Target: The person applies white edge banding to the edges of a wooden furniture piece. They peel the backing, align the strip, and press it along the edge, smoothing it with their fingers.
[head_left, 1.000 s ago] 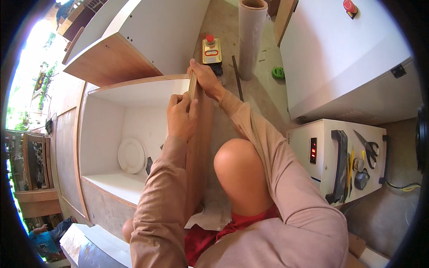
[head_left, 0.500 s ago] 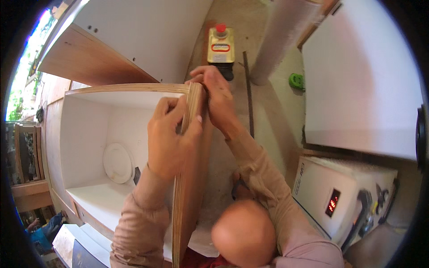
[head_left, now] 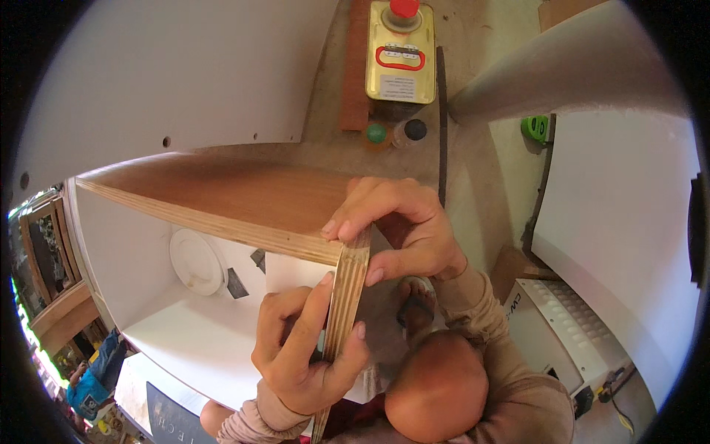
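An open plywood box (head_left: 244,229), brown outside and white inside, has its layered edges facing up. At the corner where two panels meet, my right hand (head_left: 418,226) is closed over it, fingertips on the top and thumb against the right outer side. My left hand (head_left: 307,351) straddles the edge of the right-hand panel (head_left: 347,296) just below that corner, fingers on the white inner side and thumb on the outer side. A thin pale line runs along that panel's inner edge; I cannot tell whether it is a loose strip.
A white round plate-like piece (head_left: 197,261) and a dark scrap (head_left: 237,283) are inside the box. Beyond it stand a yellow can (head_left: 401,66) and small bottles (head_left: 409,133). A white panel (head_left: 192,74) rises at far left, a large roll (head_left: 569,66) at right, a white machine (head_left: 562,333) below.
The view has shifted, showing more of the box's brown outer face. My right hand now bends over the corner, fingertips on top; my left hand sits lower along the right panel's edge.
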Action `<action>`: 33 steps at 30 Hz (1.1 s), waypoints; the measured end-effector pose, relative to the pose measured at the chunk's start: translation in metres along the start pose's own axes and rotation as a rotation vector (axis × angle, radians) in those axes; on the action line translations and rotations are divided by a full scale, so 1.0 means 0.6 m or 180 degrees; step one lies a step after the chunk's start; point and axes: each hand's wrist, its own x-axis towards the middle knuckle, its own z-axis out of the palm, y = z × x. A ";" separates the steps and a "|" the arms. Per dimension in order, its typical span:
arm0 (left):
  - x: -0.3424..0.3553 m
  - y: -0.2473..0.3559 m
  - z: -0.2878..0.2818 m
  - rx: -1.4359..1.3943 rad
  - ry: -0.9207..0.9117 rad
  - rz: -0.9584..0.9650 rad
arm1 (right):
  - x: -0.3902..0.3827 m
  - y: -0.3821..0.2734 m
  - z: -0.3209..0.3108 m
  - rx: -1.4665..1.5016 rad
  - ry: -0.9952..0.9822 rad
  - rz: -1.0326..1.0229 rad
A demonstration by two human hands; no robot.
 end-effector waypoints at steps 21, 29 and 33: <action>-0.001 0.003 0.002 -0.0106 0.0060 -0.0320 | 0.032 0.030 -0.025 0.0241 -0.0456 -0.0097; 0.000 0.004 0.002 -0.0166 0.0047 -0.0357 | 0.033 0.032 -0.029 0.0432 -0.0573 0.0020; -0.001 0.002 0.002 -0.0175 0.0018 -0.0385 | 0.031 0.031 -0.028 0.0599 -0.0540 0.0116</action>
